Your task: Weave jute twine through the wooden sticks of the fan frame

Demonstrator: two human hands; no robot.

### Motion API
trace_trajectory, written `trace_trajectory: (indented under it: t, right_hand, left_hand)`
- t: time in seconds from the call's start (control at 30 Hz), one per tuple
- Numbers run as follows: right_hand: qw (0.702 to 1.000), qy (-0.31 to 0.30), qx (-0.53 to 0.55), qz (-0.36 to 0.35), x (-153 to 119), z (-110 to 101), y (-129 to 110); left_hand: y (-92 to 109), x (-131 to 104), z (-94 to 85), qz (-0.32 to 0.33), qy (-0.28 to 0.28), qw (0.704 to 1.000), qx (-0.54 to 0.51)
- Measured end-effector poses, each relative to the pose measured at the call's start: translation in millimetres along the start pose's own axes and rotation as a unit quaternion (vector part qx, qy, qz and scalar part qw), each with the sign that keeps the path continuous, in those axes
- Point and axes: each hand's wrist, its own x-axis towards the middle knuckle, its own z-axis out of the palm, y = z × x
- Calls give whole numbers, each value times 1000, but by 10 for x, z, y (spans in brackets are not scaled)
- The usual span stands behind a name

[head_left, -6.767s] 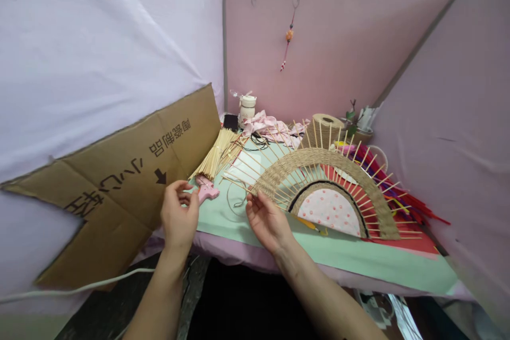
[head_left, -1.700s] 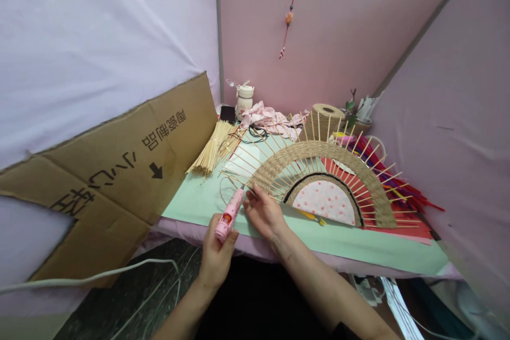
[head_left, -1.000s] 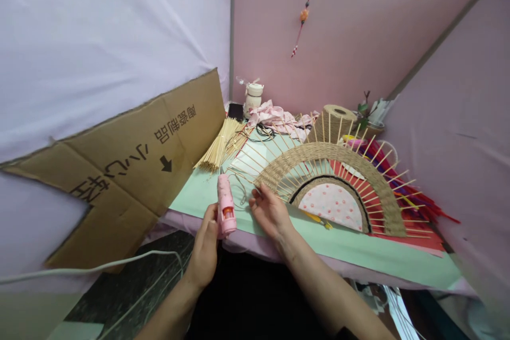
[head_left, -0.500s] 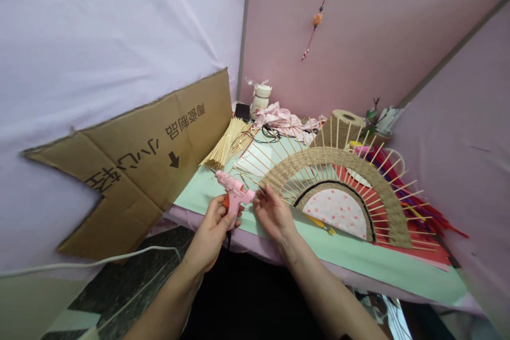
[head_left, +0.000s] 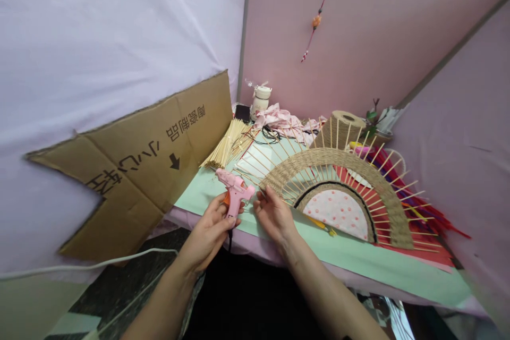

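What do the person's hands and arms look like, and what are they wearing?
The left hand and right hand are bare: I see no gloves, rings or watch. The forearms are uncovered too, with no sleeves over them. Black clothing shows between them.

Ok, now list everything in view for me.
Table: one, green top, centre
Cardboard: one, brown, left
Glue gun: one, pink, lower centre
Fan: one, tan, on table
Stick bundle: one, pale, beside cardboard
Twine roll: one, tan, behind fan
Bottle: one, white, back
Flat object: one, black, beside bottle
Cloth: one heap, pink, behind fan
Cord: one tangle, black, before cloth
Fuzzy strips: many, mostly red, right
Sheet: one, red, under fan
Pendant: one, orange, hanging at back
Plant: one, green, back right
Cable: at least one, white, lower left
Walls: three, lilac and pink, around table
Left hand: one, bare, around glue gun
Right hand: one, bare, at fan
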Motion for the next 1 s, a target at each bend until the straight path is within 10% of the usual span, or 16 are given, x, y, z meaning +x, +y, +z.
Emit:
trace_trajectory:
  t: [0.37,1.0]
  right_hand:
    - [999,-43,-19,-16,14,-34,24]
    - [998,-58,-19,-15,29,-57,41]
  left_hand:
    - [-121,35,-133,9,-64,994,86]
    - [-209,92,-193,21,-3,992,124]
